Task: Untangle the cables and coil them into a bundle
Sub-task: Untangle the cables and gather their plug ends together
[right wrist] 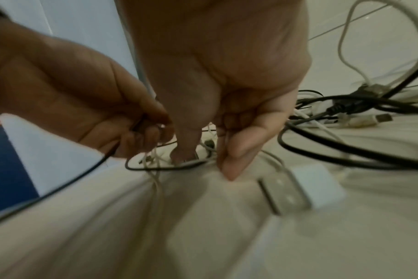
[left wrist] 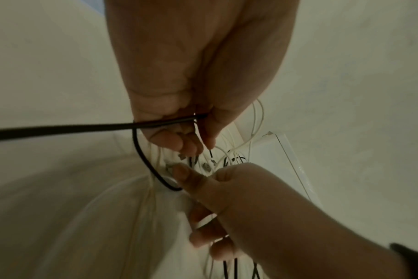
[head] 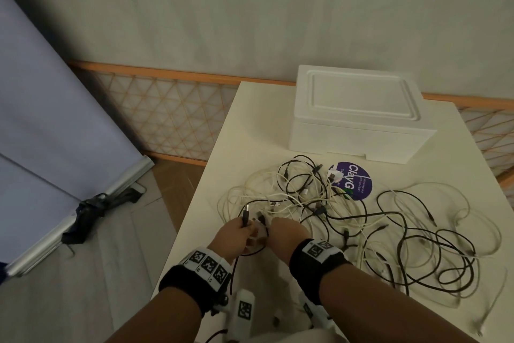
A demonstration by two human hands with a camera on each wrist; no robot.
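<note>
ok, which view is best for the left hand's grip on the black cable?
Left wrist: the black cable runs straight into the left hand and its curled fingers. Head view shows only the plug poking above the fist; right wrist view is blurred there.

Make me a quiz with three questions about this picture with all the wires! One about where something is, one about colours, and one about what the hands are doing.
1. Where is the white foam box?
A. On the floor
B. At the far side of the table, behind the cable pile
C. In the person's lap

2. What colours are the cables?
A. Red and green
B. All blue
C. Black and white

3. What is the left hand doing?
A. Gripping a black cable
B. Lying flat and empty on the table
C. Lifting the box lid

Answers:
1 B: the box stands on the tabletop beyond the tangle.
2 C: only dark and pale cords show in the pile.
3 A: the left wrist view shows the fingers curled round a black cord, while the right hand works at the strands beside it.
</note>
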